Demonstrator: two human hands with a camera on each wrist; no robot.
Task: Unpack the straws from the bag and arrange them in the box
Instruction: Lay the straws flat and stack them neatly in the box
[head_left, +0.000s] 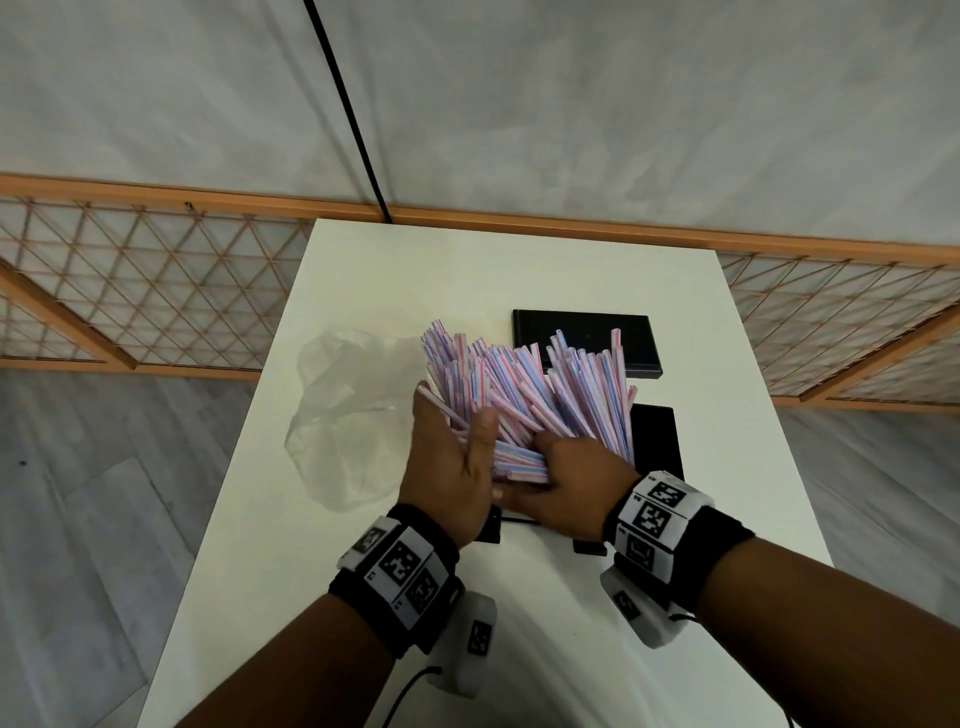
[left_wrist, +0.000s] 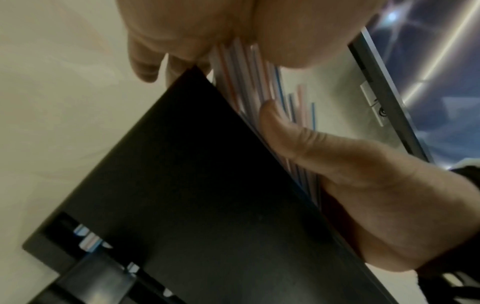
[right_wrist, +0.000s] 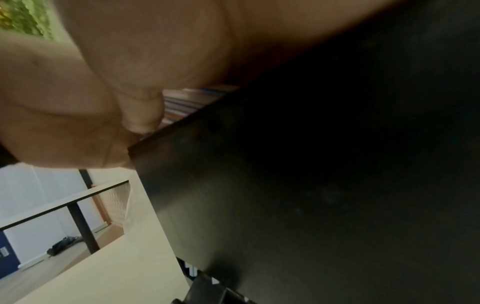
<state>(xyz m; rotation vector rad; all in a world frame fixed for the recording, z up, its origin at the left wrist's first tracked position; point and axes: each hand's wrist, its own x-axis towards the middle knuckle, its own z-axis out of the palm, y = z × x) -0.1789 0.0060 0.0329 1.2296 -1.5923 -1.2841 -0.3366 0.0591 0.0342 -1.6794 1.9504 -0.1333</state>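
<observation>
Head view, left hand (head_left: 452, 467) and right hand (head_left: 566, 488) gripping one straw bundle (head_left: 519, 395), uncountable, one bag (head_left: 348, 415).

Head view overhead, wrist views underneath box (left_wrist: 182, 195)

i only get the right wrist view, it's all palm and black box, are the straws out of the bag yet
Observer: Yes. In the head view the clear bag lies slack on the white table, left of the straws.
Operator: who's holding them
Observer: Both hands. The left hand and right hand clasp the bundle's near end over the black box.
Operator: anything else on the table
Observer: A flat black lid-like piece lies behind the bundle.
</observation>
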